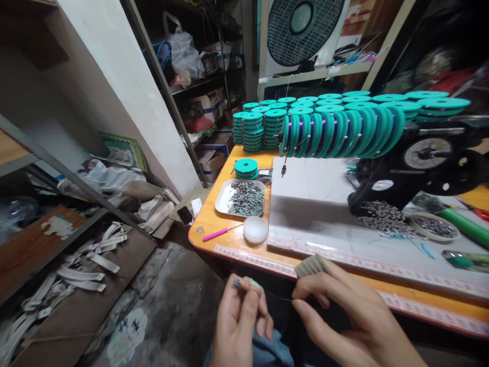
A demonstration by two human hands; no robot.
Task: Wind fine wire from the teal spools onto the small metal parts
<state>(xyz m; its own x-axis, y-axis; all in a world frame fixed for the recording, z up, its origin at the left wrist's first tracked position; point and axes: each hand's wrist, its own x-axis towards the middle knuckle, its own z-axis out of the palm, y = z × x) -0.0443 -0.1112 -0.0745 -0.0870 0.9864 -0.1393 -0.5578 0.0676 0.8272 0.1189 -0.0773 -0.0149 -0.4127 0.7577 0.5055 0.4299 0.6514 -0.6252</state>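
Over the table's front edge, my left hand [240, 318] is closed, thumb against the fingers. A small grey piece [236, 283] shows at its fingertips; whether it is held or wrapped on a finger I cannot tell. From there a thin dark line [280, 297] runs to my right hand [340, 300], which pinches it between thumb and forefinger. A greyish cloth wrap [311, 265] covers a finger of the right hand. Beyond the hands, a white tray [218, 205] holds many small grey metal pieces, with a round translucent white container [255, 230] and a pink-handled tool [216, 235] nearby.
A black machine [385, 188] carries a row of green spools [340, 133] on its shaft. Stacked green spools [252, 131] stand behind, two more [246, 167] by the tray. Loose metal pieces [385, 216] and a filled dish [435, 235] lie right. A fan [301, 20] stands behind.
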